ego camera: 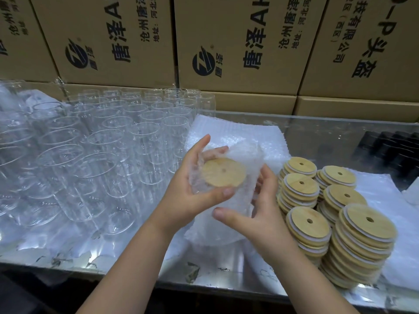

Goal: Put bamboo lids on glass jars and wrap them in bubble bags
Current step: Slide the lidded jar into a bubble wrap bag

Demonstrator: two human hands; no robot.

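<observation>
The left hand (192, 186) grips the upper end of the bubble bag (204, 228), fingers curled round it. A bamboo lid (223, 172) shows at the bag's mouth. The right hand (258, 214) grips the bag's lower part. Lid stacks (309, 223) stand just right. Empty glass jars (102, 143) stand left, with cardboard boxes (226, 41) behind.

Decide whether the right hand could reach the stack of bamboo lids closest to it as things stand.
Probably yes: the stack sits just beside the right hand, nothing between, though that hand holds the bubble bag.
</observation>
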